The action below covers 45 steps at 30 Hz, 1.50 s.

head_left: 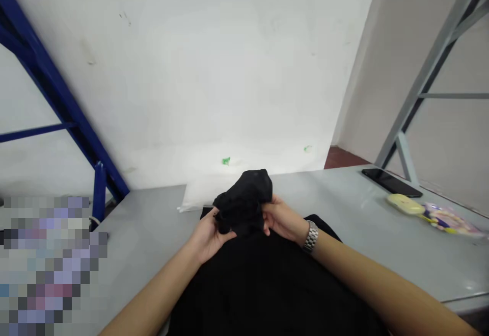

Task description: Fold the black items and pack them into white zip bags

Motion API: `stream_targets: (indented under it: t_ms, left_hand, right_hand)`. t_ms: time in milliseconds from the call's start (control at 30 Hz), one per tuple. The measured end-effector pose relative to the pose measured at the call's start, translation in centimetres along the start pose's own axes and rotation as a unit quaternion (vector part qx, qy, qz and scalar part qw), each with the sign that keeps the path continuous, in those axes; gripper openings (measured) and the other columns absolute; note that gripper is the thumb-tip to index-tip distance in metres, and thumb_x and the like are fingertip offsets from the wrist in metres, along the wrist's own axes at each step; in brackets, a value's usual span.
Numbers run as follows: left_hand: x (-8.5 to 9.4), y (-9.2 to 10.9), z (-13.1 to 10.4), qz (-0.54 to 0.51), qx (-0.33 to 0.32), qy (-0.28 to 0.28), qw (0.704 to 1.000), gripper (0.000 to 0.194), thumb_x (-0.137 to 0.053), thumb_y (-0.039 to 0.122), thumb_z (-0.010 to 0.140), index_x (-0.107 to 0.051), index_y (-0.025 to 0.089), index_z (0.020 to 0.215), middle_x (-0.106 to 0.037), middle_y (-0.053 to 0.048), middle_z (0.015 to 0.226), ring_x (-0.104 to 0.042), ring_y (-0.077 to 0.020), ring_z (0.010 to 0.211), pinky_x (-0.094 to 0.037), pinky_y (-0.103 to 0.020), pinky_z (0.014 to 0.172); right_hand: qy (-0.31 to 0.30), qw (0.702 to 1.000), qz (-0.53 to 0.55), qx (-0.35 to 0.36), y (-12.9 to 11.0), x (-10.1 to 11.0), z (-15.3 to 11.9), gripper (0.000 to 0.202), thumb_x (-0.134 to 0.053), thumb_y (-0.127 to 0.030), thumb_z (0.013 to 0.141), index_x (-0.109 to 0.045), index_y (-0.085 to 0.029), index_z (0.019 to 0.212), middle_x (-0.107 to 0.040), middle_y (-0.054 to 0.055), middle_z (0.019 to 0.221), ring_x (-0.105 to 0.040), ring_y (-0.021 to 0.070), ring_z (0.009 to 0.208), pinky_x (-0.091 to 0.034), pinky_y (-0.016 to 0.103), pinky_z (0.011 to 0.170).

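A bunched black cloth [248, 196] is held up between both hands near the middle of the view. My left hand [210, 236] grips its lower left side, with the thumb across the front. On the right side, my right hand [278, 217] has its fingers closed on the same cloth; a silver watch [310, 237] is on that wrist. More black fabric [267, 285] spreads below the hands down to the bottom edge. Where the bunched part joins this fabric cannot be made out.
A white packet [202, 193] lies on the grey table [153, 229] behind the cloth. To the right are a black phone [391, 182], a yellow case [405, 204] and a colourful packet [453, 220]. A blue metal frame [57, 81] stands at the left.
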<state>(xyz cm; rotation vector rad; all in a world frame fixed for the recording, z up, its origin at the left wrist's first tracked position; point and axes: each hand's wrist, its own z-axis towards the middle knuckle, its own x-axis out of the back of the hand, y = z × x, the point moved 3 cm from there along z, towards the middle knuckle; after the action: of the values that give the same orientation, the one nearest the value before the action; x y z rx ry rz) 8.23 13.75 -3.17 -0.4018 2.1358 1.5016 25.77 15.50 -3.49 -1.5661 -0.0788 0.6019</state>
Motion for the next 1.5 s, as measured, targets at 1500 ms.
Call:
stream_targets:
  t_ms: [1500]
  left_hand:
    - [-1.8, 2.0, -2.1, 0.499, -0.345, 0.073, 0.792, 0.020, -0.038, 0.037, 0.092, -0.040, 0.024, 0.077, -0.060, -0.009, 0.121, -0.041, -0.0234, 0.129, -0.034, -0.039, 0.098]
  right_hand:
    - [0.007, 0.992, -0.068, -0.104, 0.1, -1.1, -0.7, 0.026, -0.074, -0.030, 0.068, -0.061, -0.014, 0.083, -0.063, 0.000, 0.054, -0.054, 0.0098, 0.037, -0.040, 0.017, 0.029]
